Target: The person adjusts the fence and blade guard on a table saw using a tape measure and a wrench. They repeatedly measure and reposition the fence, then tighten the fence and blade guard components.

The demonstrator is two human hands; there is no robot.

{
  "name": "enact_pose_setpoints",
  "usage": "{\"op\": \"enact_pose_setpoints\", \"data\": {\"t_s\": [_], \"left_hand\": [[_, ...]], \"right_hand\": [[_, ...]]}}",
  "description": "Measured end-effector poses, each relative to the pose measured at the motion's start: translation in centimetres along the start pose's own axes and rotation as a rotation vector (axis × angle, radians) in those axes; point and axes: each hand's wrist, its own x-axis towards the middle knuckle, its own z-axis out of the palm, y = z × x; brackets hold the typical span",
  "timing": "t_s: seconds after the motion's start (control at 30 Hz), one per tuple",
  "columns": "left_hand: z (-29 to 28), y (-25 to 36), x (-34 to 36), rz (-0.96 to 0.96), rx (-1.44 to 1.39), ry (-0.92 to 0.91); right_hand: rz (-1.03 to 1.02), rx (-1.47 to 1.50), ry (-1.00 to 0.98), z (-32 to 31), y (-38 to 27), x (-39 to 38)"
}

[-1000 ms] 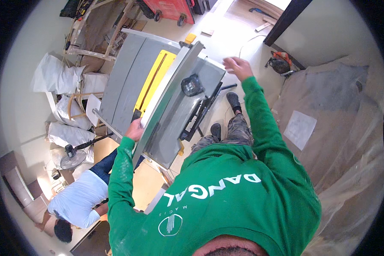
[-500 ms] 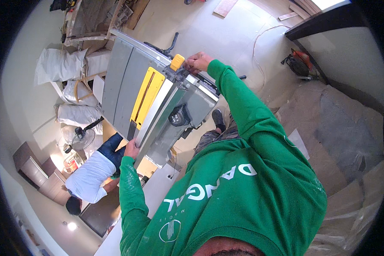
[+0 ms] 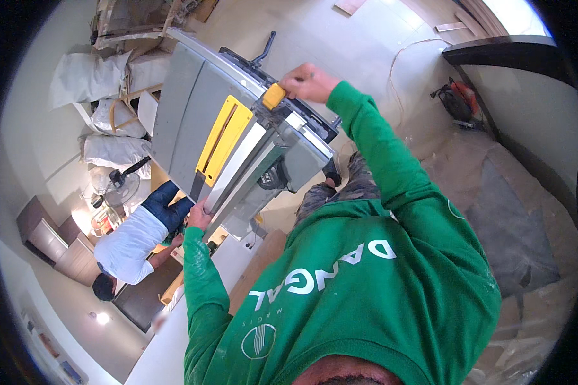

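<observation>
A grey table saw (image 3: 176,122) with a yellow throat plate (image 3: 225,138) stands in front of me, angled across the view. A long silver rip fence (image 3: 241,173) crosses its top beside the plate. My left hand (image 3: 200,215) is closed around the end of the fence on the left. At the other end, my right hand (image 3: 310,83) is curled with its fingertips against the yellow fence lever (image 3: 274,96). The lever partly hides those fingertips. A dark tape measure (image 3: 273,178) rests on the saw just beyond the fence.
A person in a white shirt (image 3: 131,247) bends over at the left, near a fan (image 3: 119,186). White sacks (image 3: 90,80) are piled behind the saw. A cable (image 3: 395,83) runs along the floor to the right. A red-and-black tool (image 3: 457,102) lies by the wall.
My right hand has risen from beside the fence rail to the yellow lever and now touches it. My left hand stays at the fence end. The view has shifted slightly.
</observation>
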Motion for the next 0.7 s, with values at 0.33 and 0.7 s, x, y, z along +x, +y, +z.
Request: {"op": "enact_pose_setpoints", "data": {"t_s": [0.33,0.7], "left_hand": [[0.7,-1.4,1.1,-0.027,-0.041,-0.021],[-1.5,0.2,0.2,-0.122,-0.052,-0.054]], "right_hand": [[0.057,0.436,-0.091,3.6,7.5,2.8],[-0.303,0.202,-0.162,2.4,7.4,3.4]]}}
